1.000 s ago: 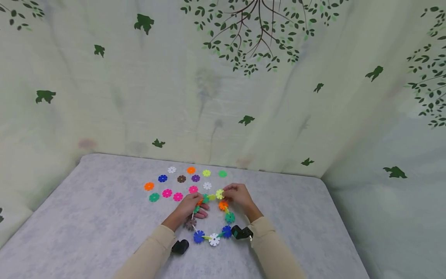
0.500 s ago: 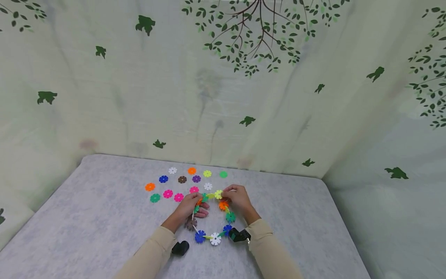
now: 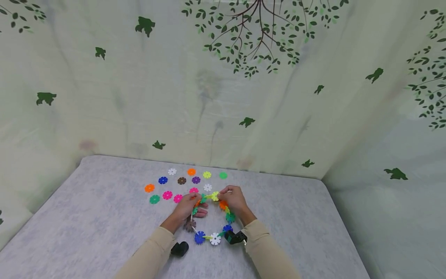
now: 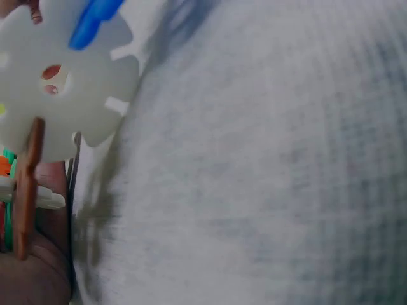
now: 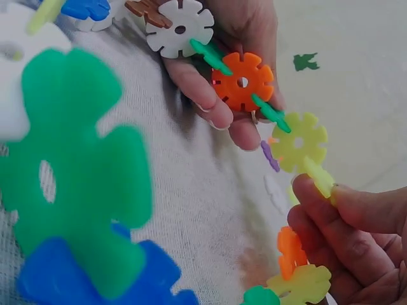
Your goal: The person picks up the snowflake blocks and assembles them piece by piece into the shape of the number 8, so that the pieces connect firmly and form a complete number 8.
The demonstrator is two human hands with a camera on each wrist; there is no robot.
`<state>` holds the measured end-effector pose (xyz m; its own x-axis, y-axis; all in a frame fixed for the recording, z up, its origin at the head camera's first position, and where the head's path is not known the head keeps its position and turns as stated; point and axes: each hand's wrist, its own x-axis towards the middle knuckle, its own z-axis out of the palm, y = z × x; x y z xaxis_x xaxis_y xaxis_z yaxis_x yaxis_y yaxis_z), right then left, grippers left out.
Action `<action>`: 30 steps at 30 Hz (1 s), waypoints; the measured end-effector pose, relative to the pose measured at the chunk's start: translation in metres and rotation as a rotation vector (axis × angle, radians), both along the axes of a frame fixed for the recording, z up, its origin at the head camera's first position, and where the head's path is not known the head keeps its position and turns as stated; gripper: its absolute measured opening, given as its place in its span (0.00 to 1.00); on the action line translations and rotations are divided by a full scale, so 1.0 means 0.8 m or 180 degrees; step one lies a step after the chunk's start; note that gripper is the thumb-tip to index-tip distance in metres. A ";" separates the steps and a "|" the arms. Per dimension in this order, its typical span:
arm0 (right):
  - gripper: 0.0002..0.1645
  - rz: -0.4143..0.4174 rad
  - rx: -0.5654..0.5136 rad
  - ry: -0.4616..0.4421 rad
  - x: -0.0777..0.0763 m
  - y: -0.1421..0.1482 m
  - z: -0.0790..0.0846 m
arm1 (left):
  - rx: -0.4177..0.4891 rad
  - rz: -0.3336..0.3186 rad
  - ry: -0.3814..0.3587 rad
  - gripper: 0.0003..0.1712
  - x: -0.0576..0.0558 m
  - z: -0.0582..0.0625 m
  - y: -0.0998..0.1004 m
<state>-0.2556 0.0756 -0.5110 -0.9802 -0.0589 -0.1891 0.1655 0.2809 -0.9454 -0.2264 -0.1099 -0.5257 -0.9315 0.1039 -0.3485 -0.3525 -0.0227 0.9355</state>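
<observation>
Flower-shaped slotted plastic discs are joined in a chain, bent into a ring between both hands in the head view. My left hand (image 3: 184, 208) grips the chain at its upper left, around an orange disc (image 5: 241, 82). My right hand (image 3: 235, 198) pinches a yellow disc (image 5: 320, 178) between thumb and finger; it meets another yellow disc (image 5: 299, 141). Close under that hand is an orange disc (image 5: 292, 251); whether it joins the pinched one is hidden. A white disc (image 4: 82, 95) and a brown disc (image 4: 28, 190) hang near the left palm.
Several loose discs lie beyond the hands, among them a purple disc (image 3: 196, 180), a green disc (image 3: 155, 199) and a pink disc (image 3: 167, 195). The grey cloth-covered table (image 3: 296, 221) ends at a printed curtain (image 3: 195, 97). Black wrist cameras sit under both forearms.
My right hand has shifted slightly left, carrying the pinched yellow disc nearer to my left hand. The left hand stays nearly still, and the loose discs have not moved.
</observation>
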 end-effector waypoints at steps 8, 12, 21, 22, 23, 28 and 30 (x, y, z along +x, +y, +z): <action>0.07 -0.0019 0.0054 0.0063 0.001 -0.004 0.006 | -0.0005 0.0077 0.0055 0.13 0.000 0.001 0.002; 0.08 -0.0105 0.0235 0.0150 0.003 -0.010 0.003 | -0.0049 0.0089 0.0067 0.13 0.002 0.002 0.001; 0.08 -0.0137 0.0251 0.0270 0.006 -0.018 -0.004 | -0.0074 0.0090 0.0070 0.13 0.002 0.004 -0.003; 0.08 -0.0105 0.0221 0.0301 0.006 -0.019 -0.003 | -0.0045 0.0095 0.0064 0.13 0.002 0.003 -0.004; 0.08 -0.0058 0.0187 0.0314 0.007 -0.019 -0.003 | -0.0040 0.0097 0.0057 0.13 0.002 0.003 -0.005; 0.05 0.0274 0.0151 0.0238 -0.007 -0.001 0.004 | 0.0040 0.0024 -0.0002 0.14 0.002 0.000 -0.007; 0.07 0.0302 0.0274 0.0193 -0.021 0.012 0.009 | 0.0066 0.0007 -0.0029 0.15 0.001 0.000 -0.007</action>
